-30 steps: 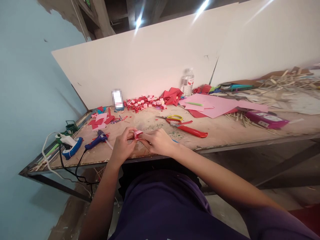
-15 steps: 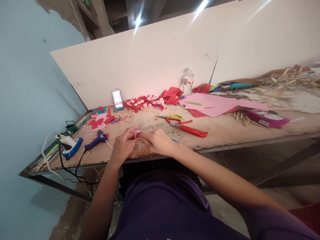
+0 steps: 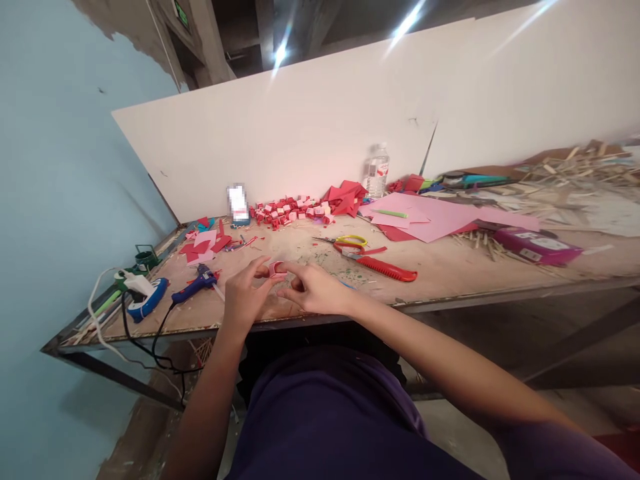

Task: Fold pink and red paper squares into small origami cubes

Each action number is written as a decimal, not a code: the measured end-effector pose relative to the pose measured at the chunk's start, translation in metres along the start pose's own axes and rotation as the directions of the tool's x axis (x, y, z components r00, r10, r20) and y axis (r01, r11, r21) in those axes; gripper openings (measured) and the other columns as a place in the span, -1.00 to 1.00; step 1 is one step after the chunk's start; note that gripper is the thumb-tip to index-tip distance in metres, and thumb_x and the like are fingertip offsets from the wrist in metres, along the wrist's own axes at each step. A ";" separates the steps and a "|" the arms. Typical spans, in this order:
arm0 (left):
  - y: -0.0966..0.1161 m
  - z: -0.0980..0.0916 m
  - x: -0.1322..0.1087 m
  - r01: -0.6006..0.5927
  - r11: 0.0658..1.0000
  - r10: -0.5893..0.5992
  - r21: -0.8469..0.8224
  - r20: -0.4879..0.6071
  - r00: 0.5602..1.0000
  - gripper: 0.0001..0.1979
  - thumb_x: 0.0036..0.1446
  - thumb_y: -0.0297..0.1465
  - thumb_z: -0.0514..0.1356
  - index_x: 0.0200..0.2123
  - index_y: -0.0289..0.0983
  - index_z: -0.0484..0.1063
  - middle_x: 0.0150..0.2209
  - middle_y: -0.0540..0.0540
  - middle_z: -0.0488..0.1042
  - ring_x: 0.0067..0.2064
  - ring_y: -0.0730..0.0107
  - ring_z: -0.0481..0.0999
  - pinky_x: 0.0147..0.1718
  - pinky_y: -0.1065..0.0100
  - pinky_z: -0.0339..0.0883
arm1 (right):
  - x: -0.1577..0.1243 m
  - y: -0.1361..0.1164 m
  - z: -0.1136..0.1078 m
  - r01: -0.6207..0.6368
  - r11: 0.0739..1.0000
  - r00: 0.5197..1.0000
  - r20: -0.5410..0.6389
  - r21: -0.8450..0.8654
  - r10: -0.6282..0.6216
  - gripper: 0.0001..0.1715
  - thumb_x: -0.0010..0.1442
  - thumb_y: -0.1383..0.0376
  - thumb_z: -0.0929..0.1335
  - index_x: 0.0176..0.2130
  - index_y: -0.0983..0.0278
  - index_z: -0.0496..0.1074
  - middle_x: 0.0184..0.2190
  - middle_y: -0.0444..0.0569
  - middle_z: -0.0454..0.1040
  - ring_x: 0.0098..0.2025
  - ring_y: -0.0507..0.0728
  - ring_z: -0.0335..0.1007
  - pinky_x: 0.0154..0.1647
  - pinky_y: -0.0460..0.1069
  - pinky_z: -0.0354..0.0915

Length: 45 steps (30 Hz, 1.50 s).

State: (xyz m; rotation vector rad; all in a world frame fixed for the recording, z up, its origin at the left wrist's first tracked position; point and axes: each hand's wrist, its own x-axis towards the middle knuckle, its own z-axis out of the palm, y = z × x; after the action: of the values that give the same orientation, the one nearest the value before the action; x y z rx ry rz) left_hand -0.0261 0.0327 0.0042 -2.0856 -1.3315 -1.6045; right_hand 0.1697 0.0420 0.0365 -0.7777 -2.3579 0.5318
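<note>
A small folded pink paper box (image 3: 277, 270), open on the side toward me, is held just above the table's front part. My left hand (image 3: 245, 293) pinches it between thumb and fingers. From the right, the index finger of my right hand (image 3: 317, 287) reaches to the box and touches its edge. The thumb of that hand stands apart below, and its other fingers are curled. Left of my hands lies a blue glue gun (image 3: 195, 283). Behind them is a heap of small red and pink paper boxes (image 3: 287, 212).
Scissors (image 3: 350, 241) and a red utility knife (image 3: 387, 269) lie to the right. Farther off are pink paper sheets (image 3: 440, 217), a water bottle (image 3: 377, 172), a purple packet (image 3: 537, 245) and wood strips. A phone (image 3: 239, 203), paper scraps (image 3: 203, 245) and a power strip (image 3: 147, 298) are at left.
My right thumb has drawn away from the pink paper box, leaving the index finger at it. My left hand keeps its pinch. The view has shifted slightly.
</note>
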 end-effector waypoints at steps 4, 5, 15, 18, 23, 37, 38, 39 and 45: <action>-0.002 0.000 0.000 -0.028 0.999 0.029 0.035 -0.007 1.000 -0.65 0.10 -0.29 0.42 -0.04 -0.20 0.56 -0.34 0.00 0.67 -0.30 0.33 0.68 -0.21 0.40 0.52 | 0.001 0.001 0.001 -0.009 0.999 1.000 0.010 0.038 0.008 -0.50 0.22 0.33 0.39 0.14 0.36 0.38 -0.70 -0.35 0.16 -0.61 -0.01 -0.01 -0.42 -0.08 0.03; -0.003 0.001 -0.001 -0.022 0.999 0.022 0.039 -0.004 1.000 -0.65 0.11 -0.28 0.41 -0.03 -0.20 0.56 -0.33 -0.01 0.67 -0.29 0.33 0.68 -0.20 0.39 0.52 | 0.001 0.002 0.001 -0.011 0.999 1.000 0.011 0.045 0.010 -0.50 0.22 0.33 0.39 0.14 0.36 0.37 -0.70 -0.35 0.16 -0.62 -0.02 0.00 -0.43 -0.09 0.04; -0.001 -0.001 0.000 -0.063 0.997 0.062 0.043 0.012 0.998 -0.64 0.17 -0.23 0.36 0.01 -0.21 0.52 -0.30 -0.06 0.65 -0.25 0.28 0.66 -0.16 0.33 0.52 | 0.002 -0.001 0.001 -0.041 0.997 0.999 0.009 0.064 0.041 -0.53 0.23 0.31 0.39 0.12 0.34 0.38 -0.70 -0.35 0.21 -0.63 -0.01 0.07 -0.42 -0.10 0.09; 0.002 -0.004 0.000 -0.151 0.988 0.149 0.037 0.058 0.987 -0.66 0.20 -0.24 0.34 0.01 -0.21 0.52 -0.32 -0.07 0.61 -0.28 0.31 0.62 -0.16 0.35 0.50 | -0.002 -0.002 0.001 -0.049 0.999 0.998 -0.039 0.000 0.049 -0.67 0.30 0.26 0.36 0.04 0.30 0.43 -0.67 -0.31 0.26 -0.62 -0.02 0.06 -0.40 -0.10 0.07; 0.005 -0.006 -0.001 -0.137 0.991 0.134 0.013 0.127 0.983 -0.76 0.24 -0.29 0.29 -0.04 -0.20 0.51 -0.28 -0.05 0.60 -0.28 0.36 0.60 -0.19 0.39 0.47 | -0.007 -0.004 0.000 -0.019 0.986 0.998 -0.060 -0.166 0.009 -0.66 0.29 0.30 0.37 0.06 0.26 0.48 -0.63 -0.25 0.32 -0.58 0.00 0.08 -0.39 -0.10 0.02; 0.001 -0.004 -0.002 0.042 0.999 -0.035 -0.034 0.182 0.983 -0.81 0.21 -0.35 0.26 -0.09 -0.16 0.47 -0.26 0.01 0.60 -0.31 0.41 0.59 -0.20 0.37 0.50 | -0.006 0.001 0.001 0.023 0.954 0.996 -0.079 -0.298 -0.049 -0.54 0.31 0.34 0.36 0.18 0.23 0.46 -0.60 -0.18 0.45 -0.54 0.04 0.29 -0.38 -0.09 0.04; 0.001 -0.003 -0.002 0.053 0.998 -0.047 -0.030 0.177 0.983 -0.80 0.21 -0.34 0.26 -0.09 -0.16 0.46 -0.25 0.01 0.61 -0.32 0.41 0.59 -0.20 0.37 0.50 | -0.007 0.002 0.001 0.028 0.957 0.994 -0.097 -0.290 -0.058 -0.56 0.31 0.34 0.35 0.16 0.24 0.48 -0.60 -0.17 0.45 -0.55 0.03 0.28 -0.38 -0.10 0.05; 0.000 -0.003 -0.002 0.065 0.997 -0.059 -0.032 0.169 0.984 -0.79 0.21 -0.33 0.27 -0.08 -0.16 0.46 -0.24 0.00 0.61 -0.33 0.41 0.59 -0.21 0.36 0.50 | -0.007 0.002 0.001 0.037 0.961 0.990 -0.120 -0.275 -0.073 -0.59 0.32 0.33 0.35 0.14 0.24 0.50 -0.61 -0.18 0.44 -0.56 0.02 0.26 -0.39 -0.10 0.06; 0.004 -0.006 -0.002 0.088 0.981 -0.074 -0.173 0.088 0.993 -0.81 0.20 -0.36 0.26 -0.12 -0.19 0.38 -0.21 -0.04 0.62 -0.25 0.39 0.64 -0.26 0.39 0.53 | -0.011 0.004 0.001 0.080 0.992 0.945 -0.310 -0.093 -0.106 -0.69 0.37 0.18 0.32 -0.12 0.31 0.58 -0.65 -0.19 0.37 -0.62 -0.02 0.14 -0.43 -0.09 0.12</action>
State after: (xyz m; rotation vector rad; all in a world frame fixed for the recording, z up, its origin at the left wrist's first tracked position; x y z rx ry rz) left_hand -0.0269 0.0255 0.0065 -2.2483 -1.3615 -1.7475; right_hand 0.1777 0.0376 0.0289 -0.7229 -2.1156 0.2533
